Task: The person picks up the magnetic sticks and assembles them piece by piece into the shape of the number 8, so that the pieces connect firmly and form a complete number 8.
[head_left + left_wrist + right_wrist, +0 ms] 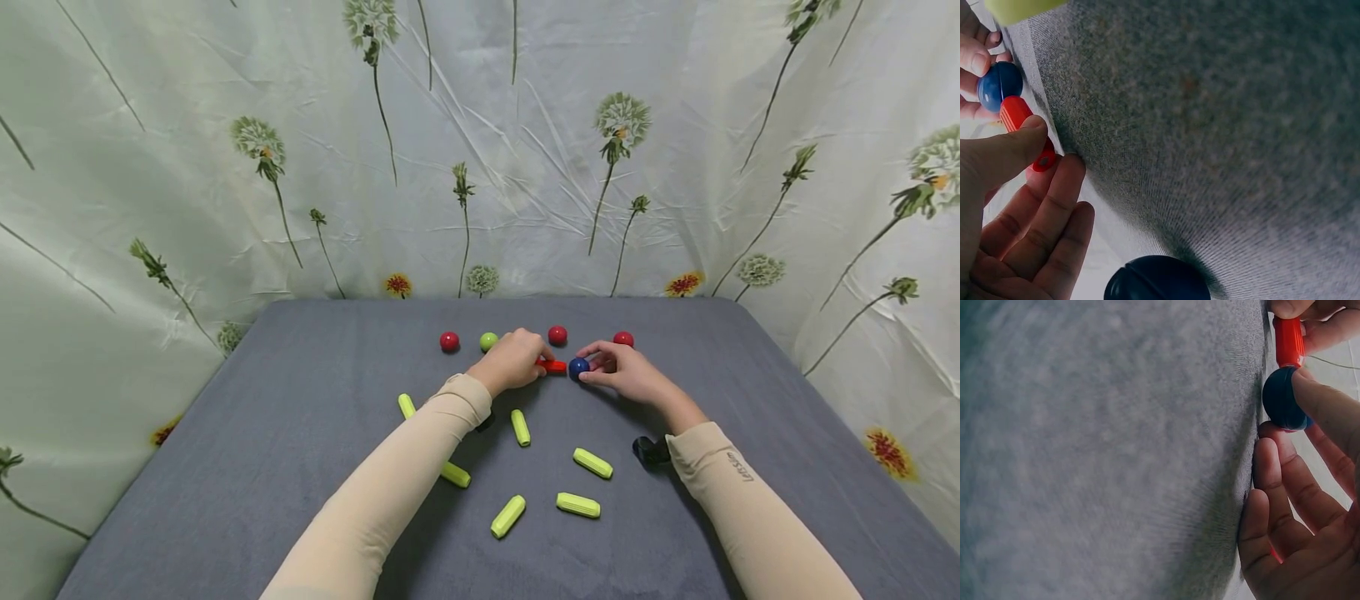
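My left hand (513,360) pinches a short red ribbed rod (553,367) between thumb and fingers at the far middle of the table. My right hand (626,372) holds a blue ball (577,368) with thumb and fingertips. In the right wrist view the rod (1289,340) points at the ball (1284,399), end against its side; whether the two are joined I cannot tell. Another dark blue ball (1157,280) lies on the cloth at the bottom of the left wrist view; my left arm or hand seems to hide it from the head camera.
Behind the hands lie red balls (449,342) (557,335) (623,338) and a green ball (488,342). Several yellow-green rods (592,463) are scattered nearer on the grey cloth (300,433), some partly under my left sleeve. A flowered curtain (525,208) hangs behind the table.
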